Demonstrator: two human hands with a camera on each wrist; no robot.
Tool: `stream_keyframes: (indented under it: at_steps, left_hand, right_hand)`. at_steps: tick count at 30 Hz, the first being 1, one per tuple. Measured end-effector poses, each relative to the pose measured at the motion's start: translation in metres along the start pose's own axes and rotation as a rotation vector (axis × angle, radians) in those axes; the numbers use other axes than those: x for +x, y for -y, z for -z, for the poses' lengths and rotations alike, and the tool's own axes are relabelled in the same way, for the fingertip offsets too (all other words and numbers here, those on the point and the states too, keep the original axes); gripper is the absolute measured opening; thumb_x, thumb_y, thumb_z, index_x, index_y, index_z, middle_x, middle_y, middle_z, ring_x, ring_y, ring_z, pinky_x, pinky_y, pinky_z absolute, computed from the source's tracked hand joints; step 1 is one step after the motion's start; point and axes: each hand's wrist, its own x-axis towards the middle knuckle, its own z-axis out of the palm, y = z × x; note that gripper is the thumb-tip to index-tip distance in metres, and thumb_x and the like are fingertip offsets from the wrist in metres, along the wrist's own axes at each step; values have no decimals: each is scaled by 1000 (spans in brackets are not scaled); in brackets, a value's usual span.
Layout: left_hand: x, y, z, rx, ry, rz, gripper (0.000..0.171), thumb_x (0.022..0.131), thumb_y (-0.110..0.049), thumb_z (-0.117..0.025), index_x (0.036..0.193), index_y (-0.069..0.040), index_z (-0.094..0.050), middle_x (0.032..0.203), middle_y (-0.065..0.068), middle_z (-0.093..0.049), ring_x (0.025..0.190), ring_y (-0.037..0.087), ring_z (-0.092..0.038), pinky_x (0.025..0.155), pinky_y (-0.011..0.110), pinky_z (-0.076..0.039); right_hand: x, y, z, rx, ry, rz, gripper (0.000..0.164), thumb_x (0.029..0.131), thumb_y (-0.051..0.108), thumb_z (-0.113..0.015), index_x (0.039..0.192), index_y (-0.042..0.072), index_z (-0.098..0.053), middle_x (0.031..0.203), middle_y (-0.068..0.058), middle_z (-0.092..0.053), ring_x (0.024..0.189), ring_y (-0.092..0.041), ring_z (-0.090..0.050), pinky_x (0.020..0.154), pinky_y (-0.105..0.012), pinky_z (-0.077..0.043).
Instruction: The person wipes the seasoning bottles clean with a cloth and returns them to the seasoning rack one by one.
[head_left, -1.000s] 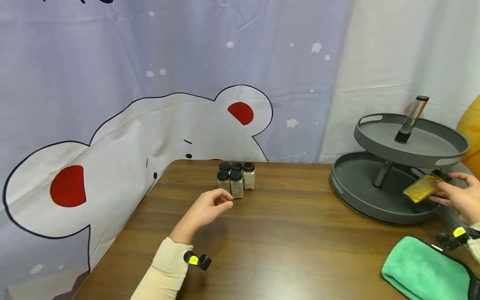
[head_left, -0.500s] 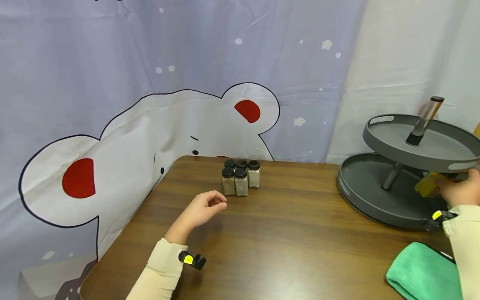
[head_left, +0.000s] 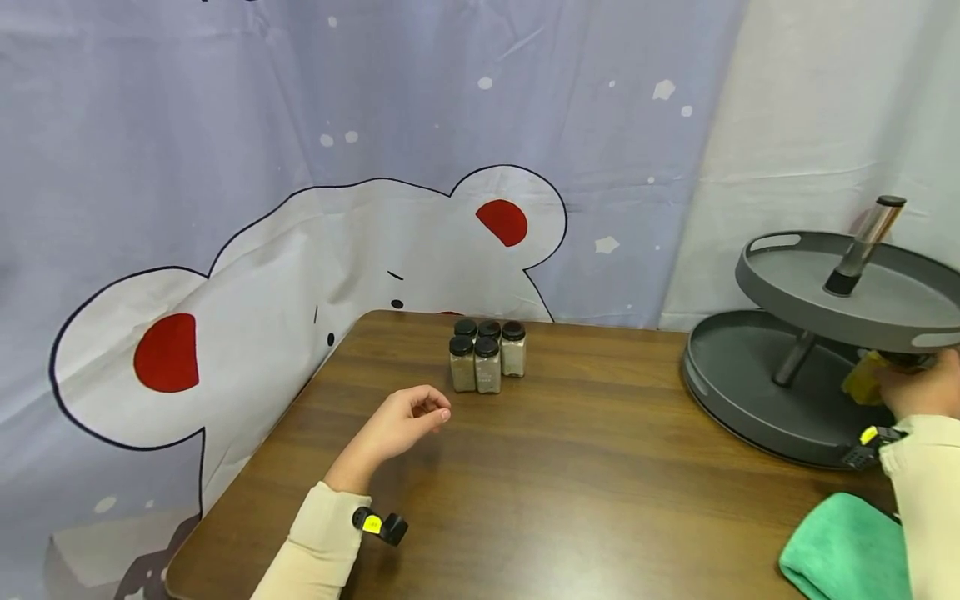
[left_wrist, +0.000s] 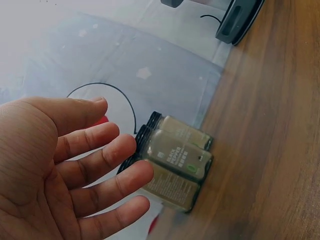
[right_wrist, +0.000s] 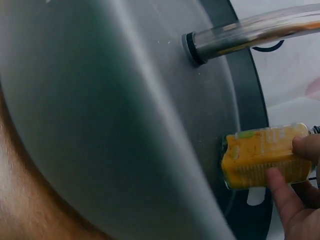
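My right hand (head_left: 924, 387) grips a spice jar (right_wrist: 265, 156) of yellow powder between thumb and fingers. The jar is over the lower tier of a grey two-tier round tray (head_left: 765, 417), under the upper tier's rim; in the right wrist view its base is close to the tier's floor. My left hand (head_left: 401, 421) hovers above the table with relaxed, slightly bent fingers, holding nothing. Just beyond it stands a tight cluster of several black-lidded glass spice jars (head_left: 487, 367). One jar (left_wrist: 175, 155) in the left wrist view reads black pepper.
A folded green cloth (head_left: 847, 546) lies at the table's right front, partly covered by my right sleeve. The tray's metal post (head_left: 870, 242) rises above the upper tier. Behind the wooden table (head_left: 585, 467) hangs a printed curtain (head_left: 375, 100).
My right hand has carried the yellow spice jar in beneath the upper tier, over the lower one. The left hand stays nearly still, while the head view has turned slightly left.
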Motion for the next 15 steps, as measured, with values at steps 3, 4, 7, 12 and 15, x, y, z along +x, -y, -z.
stream_keyframes:
  at_steps: [3,4,7,12,15]
  left_hand:
    - [1,-2,-1,5,-1,-5,12,98,-17,-67,105,-8,-69,85,4,-68,78,27,-66,67,32,-51]
    - [2,-2,-1,5,2,-7,12,98,-17,-67,105,-7,-69,85,4,-68,78,25,-66,67,31,-51]
    - [3,-3,-2,6,15,-8,13,99,-17,-67,105,-6,-69,85,4,-68,77,21,-66,67,31,-52]
    - [4,-3,-4,2,20,1,16,99,-18,-66,106,-5,-69,86,4,-68,81,28,-67,67,32,-52]
    - [4,-2,-5,9,17,10,14,99,-19,-67,106,-7,-69,87,3,-68,80,25,-67,67,32,-51]
  right_hand:
    - [-1,2,4,-48,26,-1,68,92,6,-57,153,-5,-28,152,-35,-36,138,-54,-36,113,-62,-30]
    - [-1,2,5,-64,38,3,69,92,6,-57,153,-6,-28,151,-36,-35,138,-55,-36,112,-63,-31]
    - [-1,1,8,-111,57,31,66,91,6,-57,149,-11,-32,143,-41,-41,129,-59,-43,105,-65,-38]
    - [4,-6,12,-214,84,99,56,87,8,-53,134,-20,-39,127,-49,-45,112,-64,-48,87,-69,-42]
    - [7,-10,12,-239,116,115,61,86,10,-54,138,-18,-38,130,-48,-43,115,-65,-44,91,-70,-40]
